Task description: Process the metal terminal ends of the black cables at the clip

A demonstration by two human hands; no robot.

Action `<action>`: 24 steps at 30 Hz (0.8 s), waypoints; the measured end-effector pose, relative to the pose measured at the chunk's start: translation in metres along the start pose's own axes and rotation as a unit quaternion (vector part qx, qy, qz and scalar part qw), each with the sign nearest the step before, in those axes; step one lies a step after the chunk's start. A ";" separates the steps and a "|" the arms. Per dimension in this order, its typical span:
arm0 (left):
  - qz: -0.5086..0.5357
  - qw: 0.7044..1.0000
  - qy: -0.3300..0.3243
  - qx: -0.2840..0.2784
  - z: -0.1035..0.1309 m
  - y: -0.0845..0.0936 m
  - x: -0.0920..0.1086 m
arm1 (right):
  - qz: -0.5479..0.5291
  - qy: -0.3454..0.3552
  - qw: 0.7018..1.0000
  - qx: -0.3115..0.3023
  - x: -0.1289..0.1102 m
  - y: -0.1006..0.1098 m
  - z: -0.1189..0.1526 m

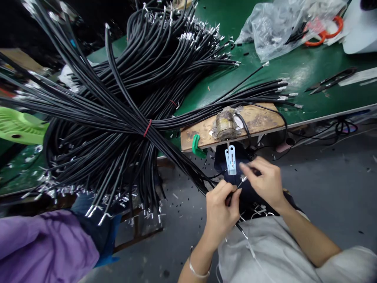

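My left hand is closed in a pinch around a black cable, whose pale stripped end sticks out past the fingertips. Just to the right, my right hand is curled, its thumb and fingertips blurred beside that end. Something small and dark shows within its fingers, too hidden to name. Ahead of both hands, a light blue clothespin is attached to the shaft of a small tape-wrapped motor. The motor sits on a wooden board at the table edge.
A large heap of black cables with silvery ends covers the left of the green table. Orange-handled scissors, plastic bags and black snips lie at right. A green fan and a co-worker's purple sleeve are at left.
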State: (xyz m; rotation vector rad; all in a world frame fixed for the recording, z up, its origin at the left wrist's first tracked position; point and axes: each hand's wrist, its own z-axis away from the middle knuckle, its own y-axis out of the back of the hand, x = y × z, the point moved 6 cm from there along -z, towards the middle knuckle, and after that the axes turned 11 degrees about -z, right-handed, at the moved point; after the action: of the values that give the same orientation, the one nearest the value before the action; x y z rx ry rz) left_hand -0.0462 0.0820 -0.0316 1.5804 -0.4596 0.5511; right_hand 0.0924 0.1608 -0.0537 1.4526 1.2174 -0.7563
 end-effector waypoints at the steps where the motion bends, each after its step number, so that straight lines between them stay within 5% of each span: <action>1: 0.003 1.000 0.009 0.017 0.002 0.002 -0.001 | 0.004 0.000 0.999 0.034 0.001 0.006 -0.001; 2: 0.007 0.999 0.015 0.030 0.003 0.003 -0.001 | -0.009 -0.015 0.999 0.032 0.003 0.008 -0.003; 5: 0.012 0.999 0.015 0.051 0.005 0.005 0.001 | -0.118 -0.089 0.978 -0.150 0.006 -0.011 0.000; 7: 0.016 0.998 0.015 0.064 0.006 0.006 0.002 | -0.188 -0.121 0.953 -0.203 0.004 -0.022 0.007; 10: 0.040 0.994 0.042 0.094 0.005 0.006 -0.001 | -0.327 -0.174 0.921 -0.121 0.005 -0.033 0.016; 15: 0.128 0.983 0.103 0.086 0.000 -0.002 -0.012 | -0.600 -0.303 0.740 -0.013 0.010 -0.064 0.035; 19: 0.167 0.978 0.100 0.070 -0.004 -0.003 -0.015 | -0.676 -0.357 0.644 -0.035 0.004 -0.074 0.037; 22: 0.182 0.981 0.064 0.036 -0.007 -0.002 -0.012 | -0.676 -0.350 0.643 -0.090 0.000 -0.072 0.033; 24: 0.196 0.979 0.052 0.014 -0.008 -0.001 -0.010 | -0.648 -0.313 0.687 -0.103 0.001 -0.065 0.028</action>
State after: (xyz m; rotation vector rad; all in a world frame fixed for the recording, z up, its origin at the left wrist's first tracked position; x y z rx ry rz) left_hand -0.0542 0.0899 -0.0383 1.4847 -0.6928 0.9399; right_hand 0.0357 0.1297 -0.0819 -0.1680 1.5645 -1.7729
